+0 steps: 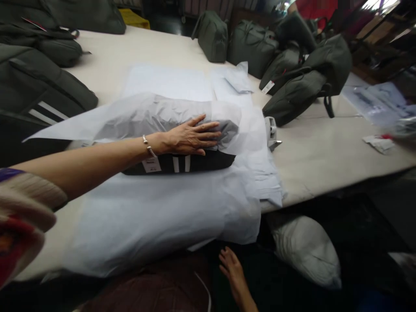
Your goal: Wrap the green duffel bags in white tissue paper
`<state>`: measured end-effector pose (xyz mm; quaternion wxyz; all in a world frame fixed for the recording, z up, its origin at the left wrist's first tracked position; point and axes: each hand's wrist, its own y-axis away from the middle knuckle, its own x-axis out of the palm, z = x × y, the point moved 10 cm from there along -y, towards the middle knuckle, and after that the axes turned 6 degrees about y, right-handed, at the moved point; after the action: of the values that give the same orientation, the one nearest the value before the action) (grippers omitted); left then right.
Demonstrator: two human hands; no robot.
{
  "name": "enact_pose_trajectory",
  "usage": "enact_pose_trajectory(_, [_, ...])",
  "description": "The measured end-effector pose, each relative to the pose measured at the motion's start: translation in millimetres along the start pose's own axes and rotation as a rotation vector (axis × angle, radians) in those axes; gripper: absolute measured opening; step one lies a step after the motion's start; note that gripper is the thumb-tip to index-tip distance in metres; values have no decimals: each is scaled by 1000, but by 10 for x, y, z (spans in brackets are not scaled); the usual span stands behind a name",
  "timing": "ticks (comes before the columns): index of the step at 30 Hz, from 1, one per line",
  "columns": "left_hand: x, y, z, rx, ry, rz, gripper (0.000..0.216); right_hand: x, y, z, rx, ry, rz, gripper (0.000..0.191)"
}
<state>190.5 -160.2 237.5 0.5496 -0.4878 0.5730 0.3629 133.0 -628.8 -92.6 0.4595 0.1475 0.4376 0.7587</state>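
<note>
My left hand lies flat with fingers spread on thin white tissue paper. The paper covers the top of a dark bag lying on its side. Two white stripes and a white hang tag show on the bag's near side. More white paper sheets are spread under the bag and droop over the near table edge. Below that edge, my right hand is apart from the paper, its fingers stretched out and slightly bent, with nothing visible in them.
Dark green bags stand on the table: a striped one at the left, several at the back right. A tape dispenser-like tool sits beside the paper stack. Clear plastic bags lie far right; a white bundle is below the edge.
</note>
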Motion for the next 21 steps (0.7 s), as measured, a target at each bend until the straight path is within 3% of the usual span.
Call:
enact_pose_trajectory(1, [15, -2, 5, -13, -6, 12, 49, 100, -73, -215, 55, -124, 24, 82])
enact_pose_trajectory(3, [31, 0, -12, -3, -48, 22, 49, 372, -252, -366, 74, -316, 64, 89])
enact_pose_trajectory(6, [19, 9, -62, 55, -124, -3, 49, 815, -420, -191, 7, -535, 196, 89])
enact_pose_trajectory(8, [6, 16, -72, 79, -152, -27, 48, 957, -391, -17, -61, -676, 273, 81])
enact_pose_trajectory(10, [-4, 21, -78, 99, -163, -51, 49, 926, -282, 49, -92, -771, 268, 69])
enact_pose_trajectory(14, [0, 20, -90, 114, -168, -73, 48, 641, 14, -2, -70, -775, 130, 47])
enact_pose_trajectory(21, [2, -4, -123, 108, -235, -57, 49, 467, 412, 362, -173, -613, 190, 48])
